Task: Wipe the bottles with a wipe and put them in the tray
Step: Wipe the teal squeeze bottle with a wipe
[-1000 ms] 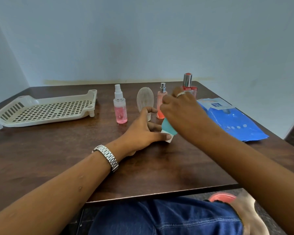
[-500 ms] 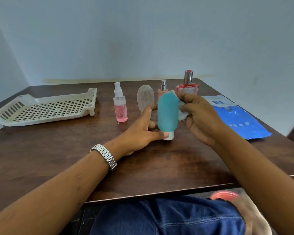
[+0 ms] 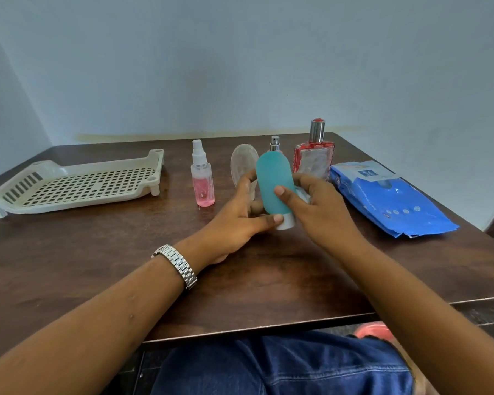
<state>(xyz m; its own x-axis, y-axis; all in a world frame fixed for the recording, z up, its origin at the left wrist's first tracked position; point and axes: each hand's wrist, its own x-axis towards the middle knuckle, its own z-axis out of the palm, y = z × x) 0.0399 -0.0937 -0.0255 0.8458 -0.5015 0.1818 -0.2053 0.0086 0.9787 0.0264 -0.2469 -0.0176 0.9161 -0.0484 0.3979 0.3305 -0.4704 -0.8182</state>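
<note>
In the head view, your left hand (image 3: 240, 215) pinches the white cap of the teal bottle (image 3: 274, 183), which stands upright, cap down, over the desk (image 3: 240, 295). Your right hand (image 3: 317, 212) curls round the body, pressing the wipe (image 3: 304, 195) to its right side. Twist from the cap while sliding the wipe along every side. The tray (image 3: 77, 183) sits well left.

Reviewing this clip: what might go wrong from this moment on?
1. The teal bottle stands cap-down, pinched only low down by the left hand. Rubbing it with the wipe in the right hand might make it slip or tip.
2. The clear oval bottle and red perfume bottle stand close behind, so a slip may topple them.
</note>
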